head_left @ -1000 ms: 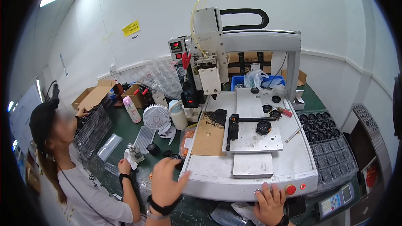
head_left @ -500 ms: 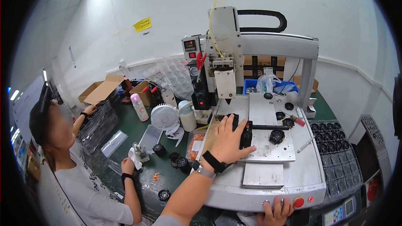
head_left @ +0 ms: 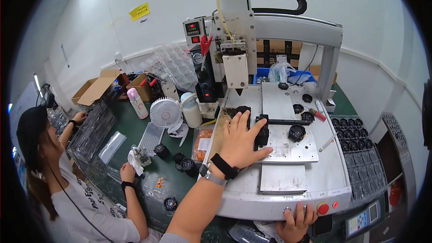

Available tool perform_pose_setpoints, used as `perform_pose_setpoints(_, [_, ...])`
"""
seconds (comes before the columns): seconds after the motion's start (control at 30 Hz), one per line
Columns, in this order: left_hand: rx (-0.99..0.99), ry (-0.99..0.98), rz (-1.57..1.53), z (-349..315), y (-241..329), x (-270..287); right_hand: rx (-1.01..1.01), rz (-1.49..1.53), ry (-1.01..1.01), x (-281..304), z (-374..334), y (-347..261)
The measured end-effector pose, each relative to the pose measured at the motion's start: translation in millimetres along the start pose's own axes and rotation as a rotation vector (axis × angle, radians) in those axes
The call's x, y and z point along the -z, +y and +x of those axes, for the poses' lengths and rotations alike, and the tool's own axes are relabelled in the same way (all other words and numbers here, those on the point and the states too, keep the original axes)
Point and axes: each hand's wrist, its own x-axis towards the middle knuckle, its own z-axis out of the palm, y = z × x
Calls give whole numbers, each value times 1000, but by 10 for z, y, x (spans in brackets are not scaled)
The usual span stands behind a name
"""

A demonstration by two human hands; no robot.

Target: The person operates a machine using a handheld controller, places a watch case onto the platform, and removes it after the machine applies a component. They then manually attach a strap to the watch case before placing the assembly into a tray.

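My left hand (head_left: 238,141) lies with fingers spread over a black fixture block (head_left: 262,130) on the silver plate (head_left: 288,155) of a white bench machine. Some of the block is hidden under the palm and fingers. At the machine's front panel (head_left: 265,204), my right hand (head_left: 297,222) has its fingers up against the metal push buttons, left of a red knob (head_left: 322,208). Behind my left hand hangs the machine's head with a pointed tip (head_left: 239,92), above the plate. A round black part (head_left: 296,132) rests on the plate to the right.
A co-worker (head_left: 85,198) sits at the left, one hand by a cloth and glass bottle (head_left: 141,155). A small fan (head_left: 165,112), a bag of orange pieces (head_left: 202,144) and black parts stand on the green table. Trays of round black parts (head_left: 353,139) lie at the right.
The whole view has shifted slightly, so the machine appears higher and further left. My hands keep their places on the machine. The co-worker's head has turned away toward the left.
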Motion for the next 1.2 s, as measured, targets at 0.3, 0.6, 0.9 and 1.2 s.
perform_pose_setpoints(0.3, [30, 154, -544, 28, -268, -113, 18, 7, 23, -22, 1, -18])
perform_pose_setpoints(0.6, [434, -269, 13, 80, -354, -116, 10, 6, 27, -3, 26, -8])
perform_pose_setpoints(0.9, [610, -344, 65, 246, -472, -280, 17, 28, 14, 4, 12, 7])
perform_pose_setpoints(1.2, [756, -123, -75, 227, -505, -154, 2, 5, 1, 4, 8, -16])
